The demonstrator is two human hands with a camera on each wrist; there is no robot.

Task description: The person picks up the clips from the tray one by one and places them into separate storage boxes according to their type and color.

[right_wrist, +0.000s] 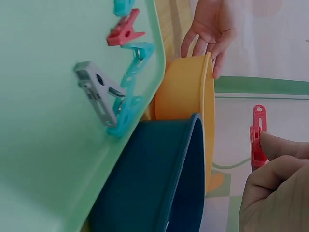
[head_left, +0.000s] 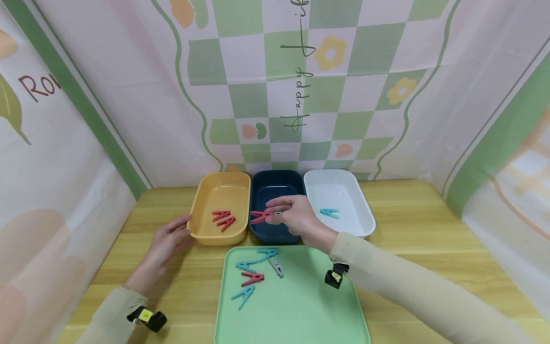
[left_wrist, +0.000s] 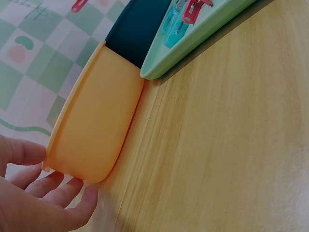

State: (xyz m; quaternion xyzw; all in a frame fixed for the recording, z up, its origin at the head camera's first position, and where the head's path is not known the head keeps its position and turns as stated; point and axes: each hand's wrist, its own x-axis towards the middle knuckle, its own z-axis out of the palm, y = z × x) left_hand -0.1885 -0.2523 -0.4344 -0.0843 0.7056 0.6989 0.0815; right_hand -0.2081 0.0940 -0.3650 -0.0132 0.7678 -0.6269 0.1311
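Note:
My right hand (head_left: 296, 217) pinches a red clothespin (right_wrist: 258, 140) between thumb and fingers, above the dark blue bin (head_left: 277, 234). My left hand (left_wrist: 41, 193) holds the near left corner of the yellow bin (left_wrist: 96, 116), thumb at the rim and fingers against the outer wall. Inside the yellow bin lie two red clothespins (head_left: 226, 223). A light blue clothespin (head_left: 329, 213) rests in the white bin (head_left: 361, 205). On the green tray (head_left: 301, 306) are several blue clothespins (head_left: 244, 295), a red clothespin (head_left: 252, 278) and a grey clothespin (right_wrist: 99, 92).
The three bins stand side by side at the back of the wooden table (head_left: 404, 229), against a checkered cloth (head_left: 288, 95). In front of them the green tray lies close to the dark blue bin. Each wrist wears a small black camera (head_left: 336, 274).

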